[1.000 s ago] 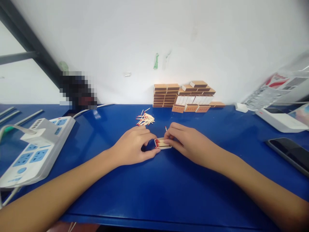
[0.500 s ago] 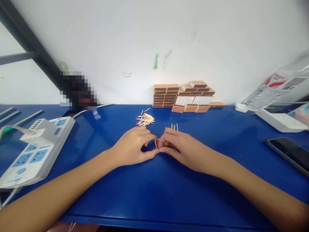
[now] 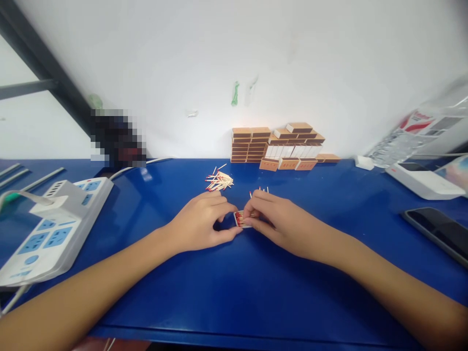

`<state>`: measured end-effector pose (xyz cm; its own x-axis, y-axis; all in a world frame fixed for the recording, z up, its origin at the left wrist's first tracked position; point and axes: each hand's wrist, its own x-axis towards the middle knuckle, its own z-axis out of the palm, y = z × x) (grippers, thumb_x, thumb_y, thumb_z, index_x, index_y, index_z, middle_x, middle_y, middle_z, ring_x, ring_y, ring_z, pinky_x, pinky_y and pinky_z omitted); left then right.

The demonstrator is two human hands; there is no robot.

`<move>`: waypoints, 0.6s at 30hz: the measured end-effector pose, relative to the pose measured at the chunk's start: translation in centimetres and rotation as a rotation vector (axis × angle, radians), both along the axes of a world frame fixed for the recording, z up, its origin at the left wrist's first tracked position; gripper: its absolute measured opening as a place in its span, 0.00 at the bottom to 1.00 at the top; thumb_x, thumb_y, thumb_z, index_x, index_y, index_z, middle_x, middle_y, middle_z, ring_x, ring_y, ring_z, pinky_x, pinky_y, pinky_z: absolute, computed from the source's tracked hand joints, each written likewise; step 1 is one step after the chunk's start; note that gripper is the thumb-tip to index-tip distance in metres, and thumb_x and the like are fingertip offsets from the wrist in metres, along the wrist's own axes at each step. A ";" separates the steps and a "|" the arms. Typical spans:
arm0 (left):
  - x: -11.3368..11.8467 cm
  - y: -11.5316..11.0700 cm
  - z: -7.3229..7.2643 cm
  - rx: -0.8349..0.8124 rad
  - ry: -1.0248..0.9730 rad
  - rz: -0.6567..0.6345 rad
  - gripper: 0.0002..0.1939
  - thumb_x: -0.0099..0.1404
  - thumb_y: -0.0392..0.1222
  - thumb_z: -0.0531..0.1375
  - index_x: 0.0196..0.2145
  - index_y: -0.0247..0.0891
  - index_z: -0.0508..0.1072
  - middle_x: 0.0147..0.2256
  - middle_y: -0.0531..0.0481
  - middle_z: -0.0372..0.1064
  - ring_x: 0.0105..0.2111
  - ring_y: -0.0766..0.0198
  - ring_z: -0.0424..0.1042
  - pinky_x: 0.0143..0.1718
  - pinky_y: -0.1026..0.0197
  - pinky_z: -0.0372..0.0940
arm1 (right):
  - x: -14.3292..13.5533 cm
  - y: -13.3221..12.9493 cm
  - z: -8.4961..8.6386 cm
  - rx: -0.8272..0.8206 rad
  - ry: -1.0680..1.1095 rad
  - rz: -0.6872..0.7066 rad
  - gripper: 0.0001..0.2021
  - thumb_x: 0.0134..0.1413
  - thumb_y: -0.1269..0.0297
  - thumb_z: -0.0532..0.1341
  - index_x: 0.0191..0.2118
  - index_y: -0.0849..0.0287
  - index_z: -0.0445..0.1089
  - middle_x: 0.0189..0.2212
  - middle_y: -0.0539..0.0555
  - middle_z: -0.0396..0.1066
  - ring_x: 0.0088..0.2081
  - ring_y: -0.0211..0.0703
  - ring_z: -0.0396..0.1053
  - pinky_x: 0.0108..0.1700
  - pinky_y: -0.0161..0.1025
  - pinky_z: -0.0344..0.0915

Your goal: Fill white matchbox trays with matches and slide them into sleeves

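Note:
A small matchbox tray (image 3: 235, 218) lies between my two hands, with red-headed matches (image 3: 240, 219) in it. My left hand (image 3: 203, 220) pinches the tray's left end between thumb and fingers. Over the tray's right part is my right hand (image 3: 278, 219), thumb and fingertips closed together at the matches; whatever they hold is hidden. Behind the right hand, several loose matches (image 3: 250, 194) are partly covered by it. A heap of matches (image 3: 220, 181) lies on the blue table (image 3: 226, 292), beyond my left hand.
Stacked matchboxes (image 3: 250, 145) stand against the wall, with more matchboxes (image 3: 298, 139) beside them. To the left is a power strip (image 3: 68, 234) with cables. On the right are a phone (image 3: 435, 226), a white device (image 3: 424, 181) and a plastic bottle (image 3: 405, 134).
My right hand's fingertips have shifted slightly right along the tray, uncovering more of the matches in it. The hand now hides more of the loose matches behind. My left hand stays put.

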<state>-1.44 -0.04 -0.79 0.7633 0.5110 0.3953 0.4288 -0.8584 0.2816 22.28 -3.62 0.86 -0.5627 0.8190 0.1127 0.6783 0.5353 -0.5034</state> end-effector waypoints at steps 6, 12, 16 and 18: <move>0.0 -0.1 0.2 -0.006 0.019 0.001 0.11 0.69 0.47 0.65 0.43 0.37 0.78 0.28 0.54 0.68 0.30 0.64 0.67 0.37 0.57 0.63 | 0.9 0.6 0.3 0.069 -0.019 -0.047 0.05 0.71 0.63 0.59 0.41 0.55 0.70 0.39 0.51 0.69 0.35 0.40 0.68 0.37 0.40 0.62; 0.0 -0.1 0.1 -0.009 0.013 0.001 0.12 0.69 0.48 0.65 0.43 0.37 0.79 0.28 0.54 0.68 0.30 0.63 0.67 0.37 0.57 0.63 | 1.3 0.9 0.0 0.053 -0.080 -0.038 0.06 0.70 0.66 0.58 0.38 0.56 0.69 0.39 0.52 0.69 0.35 0.40 0.67 0.37 0.39 0.62; 0.0 -0.1 0.1 -0.016 0.021 -0.002 0.12 0.69 0.48 0.65 0.43 0.37 0.79 0.28 0.53 0.68 0.30 0.63 0.67 0.37 0.57 0.63 | 1.0 0.8 -0.1 0.070 -0.035 -0.049 0.06 0.70 0.65 0.57 0.39 0.55 0.69 0.39 0.52 0.70 0.34 0.40 0.68 0.36 0.39 0.62; 0.0 -0.1 0.1 -0.016 0.025 -0.002 0.12 0.69 0.48 0.65 0.44 0.37 0.79 0.29 0.53 0.69 0.30 0.63 0.68 0.37 0.57 0.63 | 0.9 0.8 -0.1 0.069 -0.032 -0.044 0.06 0.70 0.64 0.58 0.39 0.55 0.70 0.40 0.52 0.70 0.35 0.41 0.68 0.36 0.39 0.62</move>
<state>-1.45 -0.13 -0.67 0.7740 0.5156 0.3675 0.4343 -0.8547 0.2843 23.20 -2.83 0.73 -0.5308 0.8337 0.1521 0.7166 0.5374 -0.4446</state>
